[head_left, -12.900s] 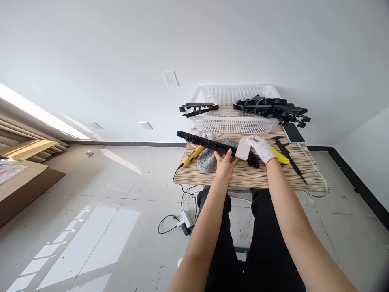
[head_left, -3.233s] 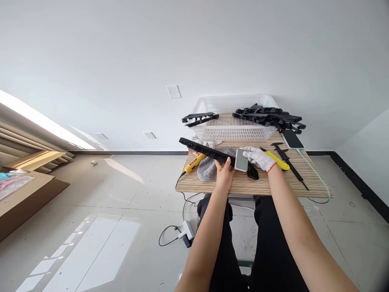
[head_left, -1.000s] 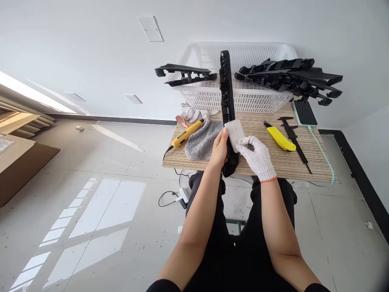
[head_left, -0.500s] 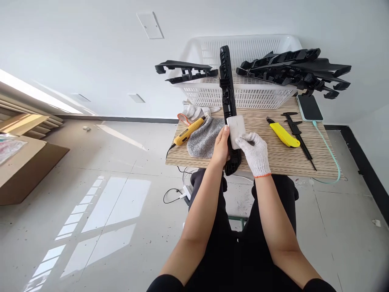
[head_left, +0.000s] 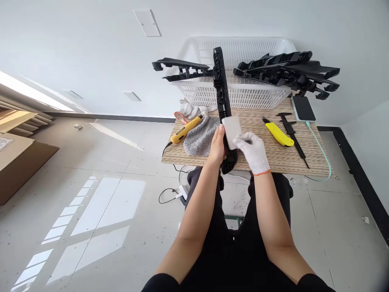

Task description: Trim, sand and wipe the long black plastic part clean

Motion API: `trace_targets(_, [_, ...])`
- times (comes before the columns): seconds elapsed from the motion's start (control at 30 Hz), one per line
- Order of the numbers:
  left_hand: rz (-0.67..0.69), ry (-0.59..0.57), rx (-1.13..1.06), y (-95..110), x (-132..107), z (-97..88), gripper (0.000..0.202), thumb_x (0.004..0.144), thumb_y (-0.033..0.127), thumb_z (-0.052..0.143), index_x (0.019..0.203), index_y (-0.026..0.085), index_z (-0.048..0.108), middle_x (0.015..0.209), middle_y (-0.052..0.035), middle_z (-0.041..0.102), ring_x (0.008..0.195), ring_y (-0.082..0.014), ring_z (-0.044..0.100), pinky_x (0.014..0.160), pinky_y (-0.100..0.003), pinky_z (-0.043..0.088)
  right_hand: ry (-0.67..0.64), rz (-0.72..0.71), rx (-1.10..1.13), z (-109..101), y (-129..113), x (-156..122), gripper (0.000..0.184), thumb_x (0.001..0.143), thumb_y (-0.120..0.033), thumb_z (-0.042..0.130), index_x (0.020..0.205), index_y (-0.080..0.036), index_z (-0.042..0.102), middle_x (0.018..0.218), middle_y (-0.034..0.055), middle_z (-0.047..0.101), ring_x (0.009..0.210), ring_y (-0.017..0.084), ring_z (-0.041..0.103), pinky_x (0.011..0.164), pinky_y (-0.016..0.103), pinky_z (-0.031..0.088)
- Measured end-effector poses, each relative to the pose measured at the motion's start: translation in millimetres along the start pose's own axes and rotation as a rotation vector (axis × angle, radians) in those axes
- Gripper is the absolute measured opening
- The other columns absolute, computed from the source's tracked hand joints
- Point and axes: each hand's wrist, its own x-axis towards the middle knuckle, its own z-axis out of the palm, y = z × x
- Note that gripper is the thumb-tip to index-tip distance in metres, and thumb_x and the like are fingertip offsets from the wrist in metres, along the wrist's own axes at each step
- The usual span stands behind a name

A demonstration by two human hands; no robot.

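A long black plastic part (head_left: 221,93) stands lengthwise away from me over the small striped table (head_left: 273,156), its near end past the front edge. My bare left hand (head_left: 216,145) grips it near that end. My right hand (head_left: 253,152), in a white knit glove, presses a pale rectangular block (head_left: 231,130) against the part's side.
A white basket (head_left: 243,93) stands at the back with black parts on its left rim (head_left: 179,69) and piled at its right (head_left: 288,73). A grey cloth (head_left: 199,138), yellow tool (head_left: 184,129), spare glove (head_left: 190,109), yellow knife (head_left: 278,134), black caliper (head_left: 293,136) and phone (head_left: 302,108) lie on the table.
Earlier the part lay crosswise over the table; it has since been turned to point away from me. In the last second the block shifted slightly along it and the view moved a little.
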Motion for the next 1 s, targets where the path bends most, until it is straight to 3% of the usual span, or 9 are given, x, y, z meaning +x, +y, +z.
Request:
trace_targets(0.07, [0.045,-0.013,-0.043,0.6,-0.8,1.0,0.04,0.097,0.06,0.059,0.107,0.023,0.071,0.129,-0.0053,0.074,0.143,-0.0254,0.057,0.121,-0.04,0.045,0.011,-0.045,-0.086,2.9,0.3,-1.5,0.025,0.068,-0.036,0.086,0.077,-0.02,0.07,0.09,0.0038,0.076,0.085,0.018,0.071,0.083,0.035,0.06])
trace_targets(0.2, [0.04,-0.005,-0.058,0.3,-2.0,0.9,0.036,0.095,0.058,0.065,0.102,0.024,0.071,0.122,-0.0056,0.076,0.143,-0.0247,0.057,0.123,-0.041,0.045,0.271,-0.05,-0.05,2.9,0.7,1.6,0.024,0.073,-0.039,0.079,0.085,-0.02,0.07,0.093,0.0043,0.077,0.088,0.018,0.071,0.083,0.036,0.06])
trace_targets(0.37, [0.047,-0.004,-0.091,1.8,-1.3,2.0,0.029,0.095,0.052,0.066,0.1,0.024,0.071,0.127,-0.0037,0.075,0.147,-0.0242,0.054,0.125,-0.04,0.042,0.008,0.001,-0.054,0.0,0.4,1.4,0.03,0.067,-0.043,0.084,0.077,-0.021,0.067,0.093,0.0042,0.077,0.084,0.019,0.071,0.079,0.036,0.061])
trace_targets(0.47, [0.047,0.027,-0.098,4.3,-1.4,3.4,0.022,0.097,0.046,0.065,0.1,0.025,0.07,0.126,-0.0029,0.075,0.148,-0.0231,0.052,0.124,-0.038,0.042,0.147,-0.073,-0.148,1.9,1.0,-1.3,0.024,0.073,-0.039,0.081,0.083,-0.021,0.07,0.097,0.0048,0.077,0.092,0.019,0.071,0.09,0.038,0.059])
trace_targets(0.53, [0.04,0.032,-0.097,5.6,-1.8,3.8,0.021,0.097,0.045,0.065,0.099,0.025,0.069,0.124,-0.0027,0.075,0.148,-0.0233,0.052,0.124,-0.038,0.043,0.239,-0.053,-0.099,1.9,2.5,-1.4,0.025,0.075,-0.041,0.079,0.089,-0.021,0.07,0.096,0.0042,0.076,0.09,0.018,0.07,0.088,0.037,0.059])
trace_targets(0.67, [0.045,0.03,-0.098,7.1,-2.3,4.6,0.018,0.097,0.043,0.066,0.097,0.025,0.068,0.122,-0.0012,0.075,0.146,-0.0227,0.053,0.123,-0.037,0.043,-0.004,0.019,-0.028,-1.1,5.6,0.9,0.028,0.071,-0.041,0.082,0.084,-0.021,0.068,0.095,0.0037,0.076,0.082,0.017,0.07,0.078,0.035,0.061])
trace_targets(0.8, [0.017,0.048,-0.08,8.0,-3.3,5.5,0.016,0.1,0.041,0.063,0.099,0.026,0.068,0.121,0.0,0.074,0.14,-0.0213,0.058,0.119,-0.036,0.045,0.213,-0.058,-0.07,-2.4,5.3,2.4,0.026,0.075,-0.041,0.078,0.09,-0.021,0.07,0.096,0.0037,0.076,0.088,0.017,0.07,0.084,0.035,0.06])
trace_targets(0.93, [0.036,0.017,-0.083,7.1,-4.0,4.8,0.017,0.099,0.042,0.063,0.097,0.026,0.067,0.118,-0.0004,0.074,0.134,-0.0212,0.061,0.116,-0.036,0.047,0.018,0.049,-0.022,-3.8,3.7,2.6,0.028,0.07,-0.04,0.082,0.085,-0.021,0.068,0.094,0.0038,0.075,0.082,0.016,0.07,0.075,0.033,0.061])
trace_targets(1.0, [0.039,0.02,-0.074,6.4,-3.9,4.0,0.018,0.099,0.044,0.064,0.097,0.026,0.067,0.116,-0.0004,0.074,0.133,-0.0212,0.062,0.115,-0.036,0.048,0.079,0.013,-0.052,-4.9,3.7,2.4,0.027,0.071,-0.037,0.082,0.088,-0.02,0.069,0.097,0.0037,0.076,0.084,0.016,0.07,0.077,0.032,0.06])
